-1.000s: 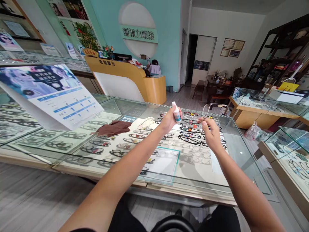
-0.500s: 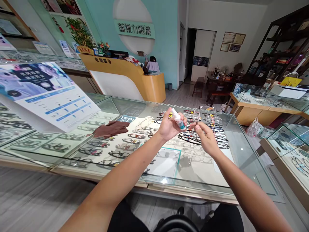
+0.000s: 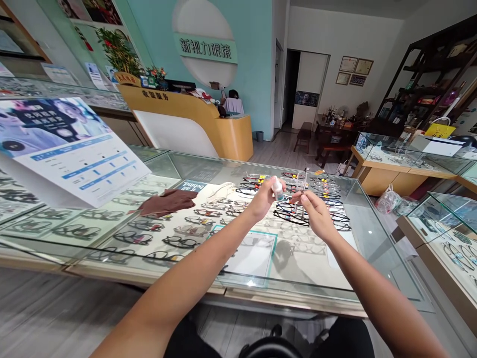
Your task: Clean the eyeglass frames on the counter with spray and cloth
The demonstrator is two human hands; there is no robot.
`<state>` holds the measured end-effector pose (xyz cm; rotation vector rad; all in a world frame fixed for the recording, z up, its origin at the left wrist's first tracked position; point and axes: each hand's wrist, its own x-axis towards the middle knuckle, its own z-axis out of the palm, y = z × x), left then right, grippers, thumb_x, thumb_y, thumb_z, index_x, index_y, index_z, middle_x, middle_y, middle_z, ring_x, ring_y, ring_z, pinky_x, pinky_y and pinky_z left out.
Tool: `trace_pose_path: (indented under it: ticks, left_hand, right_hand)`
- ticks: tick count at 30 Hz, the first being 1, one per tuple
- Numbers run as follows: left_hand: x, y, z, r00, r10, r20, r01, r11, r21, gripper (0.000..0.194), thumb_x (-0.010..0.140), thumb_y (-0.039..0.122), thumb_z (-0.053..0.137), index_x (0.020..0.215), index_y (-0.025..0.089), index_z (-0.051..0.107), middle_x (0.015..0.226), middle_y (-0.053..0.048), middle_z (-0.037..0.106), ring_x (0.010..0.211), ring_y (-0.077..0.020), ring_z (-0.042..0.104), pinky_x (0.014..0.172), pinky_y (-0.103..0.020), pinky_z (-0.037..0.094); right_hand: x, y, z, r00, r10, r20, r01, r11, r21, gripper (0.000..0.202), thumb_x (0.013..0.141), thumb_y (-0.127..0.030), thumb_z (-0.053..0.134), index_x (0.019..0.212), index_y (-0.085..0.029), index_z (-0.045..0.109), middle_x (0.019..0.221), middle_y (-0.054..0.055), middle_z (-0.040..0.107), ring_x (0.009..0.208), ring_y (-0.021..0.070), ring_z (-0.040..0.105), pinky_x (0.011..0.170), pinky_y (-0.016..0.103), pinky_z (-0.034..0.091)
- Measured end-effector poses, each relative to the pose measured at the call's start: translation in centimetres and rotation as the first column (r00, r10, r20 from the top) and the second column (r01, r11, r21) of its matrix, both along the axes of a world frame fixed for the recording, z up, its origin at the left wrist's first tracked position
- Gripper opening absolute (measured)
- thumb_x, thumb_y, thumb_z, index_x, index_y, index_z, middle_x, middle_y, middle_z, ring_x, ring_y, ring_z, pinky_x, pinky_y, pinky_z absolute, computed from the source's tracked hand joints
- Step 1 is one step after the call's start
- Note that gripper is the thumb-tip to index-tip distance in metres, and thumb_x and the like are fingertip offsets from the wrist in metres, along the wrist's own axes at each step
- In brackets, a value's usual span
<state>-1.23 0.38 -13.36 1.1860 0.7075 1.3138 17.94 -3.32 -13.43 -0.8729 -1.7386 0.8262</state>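
A small white spray bottle with a blue-green label is gripped in my left hand, its nozzle end toward the right. Just to the right, my right hand pinches a thin-framed pair of glasses, held up on edge above the glass counter. The bottle and the glasses are close but apart. A crumpled brown cloth lies on the counter to the left. Rows of eyeglass frames show through the counter glass beneath my arms.
A calendar-like stand card rises at the left of the glass counter. A teal-edged sheet lies near the front edge. Other display cases stand at right, and a wooden reception desk is beyond.
My left hand has turned the bottle from a leftward tilt, so its nozzle now points more toward the glasses. The glasses have turned more edge-on in my right hand. The view has shifted slightly.
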Motion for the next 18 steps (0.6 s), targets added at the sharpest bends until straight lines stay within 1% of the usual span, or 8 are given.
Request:
trace_pose_path:
  ticks: [1, 3, 4, 6, 9, 13, 15, 18]
  left_hand:
    - [0.04, 0.07, -0.33, 0.996, 0.072, -0.052, -0.068, 0.995, 0.078, 0.058, 0.082, 0.079, 0.058, 0.078, 0.021, 0.062, 0.080, -0.004, 0.057, 0.071, -0.0177, 0.051, 0.066, -0.031, 0.045]
    - [0.08, 0.04, -0.74, 0.970, 0.201, -0.140, -0.167, 0.961, 0.221, 0.049, 0.084, 0.070, 0.061, 0.078, 0.022, 0.059, 0.080, -0.002, 0.054, 0.072, -0.0169, 0.047, 0.068, -0.030, 0.043]
    - [0.08, -0.06, -0.80, 0.954, 0.241, -0.180, -0.187, 0.944, 0.273, 0.046, 0.086, 0.068, 0.060, 0.078, 0.022, 0.058, 0.080, -0.001, 0.053, 0.073, -0.0171, 0.047, 0.070, -0.031, 0.043]
    - [0.05, -0.34, -0.69, 0.929, 0.275, -0.246, -0.186, 0.925, 0.332, 0.045, 0.088, 0.066, 0.057, 0.077, 0.022, 0.054, 0.077, -0.001, 0.051, 0.073, -0.0177, 0.048, 0.072, -0.032, 0.043]
    - [0.00, -0.63, -0.40, 0.930, 0.230, -0.288, -0.126, 0.933, 0.338, 0.053, 0.087, 0.073, 0.055, 0.073, 0.022, 0.053, 0.070, 0.000, 0.049, 0.065, -0.0168, 0.048, 0.065, -0.032, 0.042]
    - [0.02, -0.56, -0.44, 0.966, 0.062, -0.250, -0.016, 0.983, 0.183, 0.071, 0.077, 0.093, 0.050, 0.066, 0.023, 0.051, 0.058, 0.000, 0.048, 0.050, -0.0145, 0.043, 0.049, -0.030, 0.035]
    - [0.01, -0.50, -0.50, 0.965, 0.012, -0.262, 0.021, 0.992, 0.123, 0.076, 0.074, 0.098, 0.045, 0.062, 0.023, 0.050, 0.051, 0.000, 0.047, 0.046, -0.0137, 0.041, 0.046, -0.029, 0.033]
    - [-0.09, -0.51, -0.40, 0.952, -0.007, -0.305, 0.036, 0.995, 0.090, 0.078, 0.075, 0.098, 0.040, 0.057, 0.023, 0.049, 0.045, -0.001, 0.044, 0.044, -0.0130, 0.041, 0.048, -0.029, 0.033]
  right_hand:
    - [-0.03, 0.01, -0.05, 1.000, 0.012, 0.001, -0.012, 1.000, -0.011, 0.055, 0.100, -0.073, 0.047, 0.104, -0.025, 0.073, 0.105, 0.007, 0.080, 0.104, 0.0264, 0.071, 0.097, 0.043, 0.052]
    - [-0.13, -0.08, -0.06, 0.999, 0.039, 0.011, -0.038, 0.999, -0.026, 0.057, 0.100, -0.074, 0.047, 0.105, -0.025, 0.073, 0.103, 0.007, 0.079, 0.104, 0.0266, 0.071, 0.096, 0.042, 0.052]
    - [-0.20, -0.17, -0.02, 0.998, 0.052, 0.018, -0.051, 0.998, -0.028, 0.057, 0.100, -0.074, 0.047, 0.105, -0.025, 0.074, 0.103, 0.007, 0.079, 0.105, 0.0266, 0.071, 0.096, 0.042, 0.052]
    - [-0.33, -0.39, 0.10, 0.996, 0.078, 0.034, -0.077, 0.997, -0.028, 0.056, 0.101, -0.073, 0.047, 0.104, -0.025, 0.074, 0.102, 0.006, 0.079, 0.106, 0.0262, 0.071, 0.097, 0.041, 0.052]
    - [-0.48, -0.65, 0.25, 0.992, 0.113, 0.052, -0.111, 0.993, -0.031, 0.055, 0.102, -0.072, 0.047, 0.101, -0.024, 0.075, 0.104, 0.006, 0.079, 0.105, 0.0252, 0.071, 0.097, 0.040, 0.051]
    - [-0.52, -0.63, 0.24, 0.988, 0.155, 0.024, -0.154, 0.987, -0.050, 0.057, 0.100, -0.074, 0.048, 0.100, -0.024, 0.076, 0.106, 0.006, 0.079, 0.101, 0.0246, 0.070, 0.092, 0.039, 0.051]
    - [-0.51, -0.59, 0.25, 0.982, 0.189, 0.004, -0.189, 0.980, -0.057, 0.059, 0.100, -0.075, 0.048, 0.099, -0.024, 0.077, 0.105, 0.006, 0.079, 0.099, 0.0243, 0.069, 0.092, 0.038, 0.050]
    - [-0.50, -0.62, 0.31, 0.976, 0.219, -0.011, -0.219, 0.973, -0.079, 0.058, 0.100, -0.074, 0.050, 0.099, -0.023, 0.078, 0.104, 0.007, 0.079, 0.097, 0.0236, 0.069, 0.093, 0.038, 0.050]
